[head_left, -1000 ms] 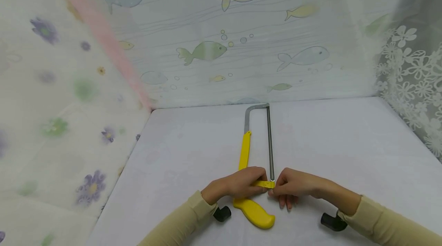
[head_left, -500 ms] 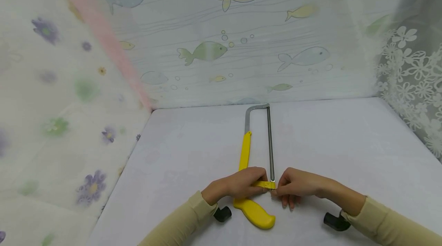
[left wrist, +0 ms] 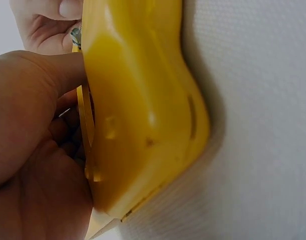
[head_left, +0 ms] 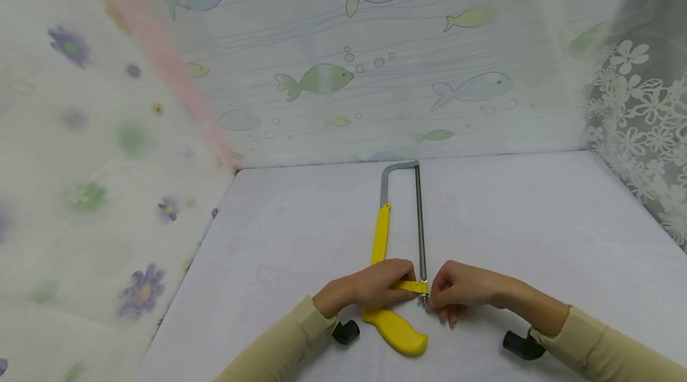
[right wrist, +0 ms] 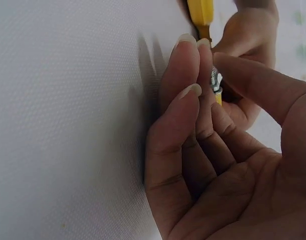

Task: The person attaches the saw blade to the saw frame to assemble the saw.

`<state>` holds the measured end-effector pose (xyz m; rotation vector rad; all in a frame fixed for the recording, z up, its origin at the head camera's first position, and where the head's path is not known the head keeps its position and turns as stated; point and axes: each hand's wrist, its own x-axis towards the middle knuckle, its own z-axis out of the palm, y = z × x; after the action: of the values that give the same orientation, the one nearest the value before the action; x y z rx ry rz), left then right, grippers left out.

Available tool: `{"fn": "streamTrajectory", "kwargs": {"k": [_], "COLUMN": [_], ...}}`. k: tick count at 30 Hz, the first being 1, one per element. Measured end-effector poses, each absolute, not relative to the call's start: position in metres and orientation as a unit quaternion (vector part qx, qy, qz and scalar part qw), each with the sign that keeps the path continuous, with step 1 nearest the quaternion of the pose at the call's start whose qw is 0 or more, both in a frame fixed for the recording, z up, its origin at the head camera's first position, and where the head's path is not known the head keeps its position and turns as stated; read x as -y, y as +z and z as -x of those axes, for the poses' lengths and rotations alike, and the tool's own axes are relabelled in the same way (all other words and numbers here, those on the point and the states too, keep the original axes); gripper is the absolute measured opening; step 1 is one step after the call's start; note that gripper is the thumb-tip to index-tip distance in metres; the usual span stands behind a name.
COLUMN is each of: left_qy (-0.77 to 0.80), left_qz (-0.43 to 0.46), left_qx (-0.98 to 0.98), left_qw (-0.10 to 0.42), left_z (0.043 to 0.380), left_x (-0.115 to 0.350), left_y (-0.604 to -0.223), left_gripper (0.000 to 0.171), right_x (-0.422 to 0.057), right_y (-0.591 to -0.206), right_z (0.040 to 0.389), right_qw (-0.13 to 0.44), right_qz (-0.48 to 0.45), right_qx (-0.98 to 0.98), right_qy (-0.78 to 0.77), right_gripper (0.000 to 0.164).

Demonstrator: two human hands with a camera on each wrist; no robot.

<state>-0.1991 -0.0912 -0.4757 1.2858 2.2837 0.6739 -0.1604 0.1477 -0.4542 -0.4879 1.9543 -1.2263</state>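
Observation:
A hacksaw [head_left: 381, 233] with a yellow grip and a grey metal frame lies on the white table, its blade side to the right. My left hand [head_left: 370, 284] grips its yellow frame just above the handle [left wrist: 137, 100], thumb and fingers around the yellow crosspiece [head_left: 412, 286]. A small silver wing nut [head_left: 424, 300] sticks out at the near end of the blade [head_left: 421, 227]. At that nut is my right hand [head_left: 467, 285], thumb and fingertips pinching it from the right. In the right wrist view its other fingers [right wrist: 168, 145] are bent beside the tabletop.
The white-covered table [head_left: 300, 221] meets a fish-printed curtain [head_left: 322, 60] at its far edge. Flowered fabric [head_left: 107, 191] hangs at the left, lace [head_left: 638, 120] at the right. A black wrist camera [head_left: 523, 345] sits below the right wrist.
The right hand has shifted slightly right, and its fingertips have drawn back so that the wing nut shows. The left hand and the hacksaw stay in place.

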Motion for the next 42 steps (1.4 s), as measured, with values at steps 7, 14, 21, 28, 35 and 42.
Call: {"fn": "streamTrajectory", "kwargs": {"k": [7, 14, 21, 28, 35, 42], "left_qy": [0.242, 0.241, 0.242, 0.244, 0.244, 0.244], "left_qz": [-0.463, -0.464, -0.463, -0.464, -0.467, -0.470], "left_qx": [-0.823, -0.823, -0.824, -0.824, -0.823, -0.822], "left_qw": [0.222, 0.220, 0.220, 0.216, 0.212, 0.211], "left_z": [0.199, 0.199, 0.199, 0.200, 0.199, 0.200], "left_x": [0.092, 0.091, 0.091, 0.091, 0.091, 0.091], "left_y": [-0.476, -0.475, -0.475, -0.475, -0.476, -0.477], "left_gripper": [0.008, 0.007, 0.009, 0.010, 0.009, 0.010], "right_x": [-0.141, -0.138, -0.141, -0.149, -0.151, -0.148], "right_y": [-0.454, -0.453, -0.451, -0.452, -0.455, -0.457], "right_z": [0.160, 0.159, 0.160, 0.161, 0.162, 0.161], "right_qw": [0.386, 0.382, 0.381, 0.373, 0.370, 0.373], "right_qz": [0.174, 0.164, 0.165, 0.189, 0.201, 0.202], "right_qx": [-0.771, -0.773, -0.778, -0.777, -0.770, -0.765], "right_qy": [-0.476, -0.479, -0.471, -0.471, -0.479, -0.484], "right_gripper": [0.036, 0.037, 0.034, 0.025, 0.021, 0.019]}}
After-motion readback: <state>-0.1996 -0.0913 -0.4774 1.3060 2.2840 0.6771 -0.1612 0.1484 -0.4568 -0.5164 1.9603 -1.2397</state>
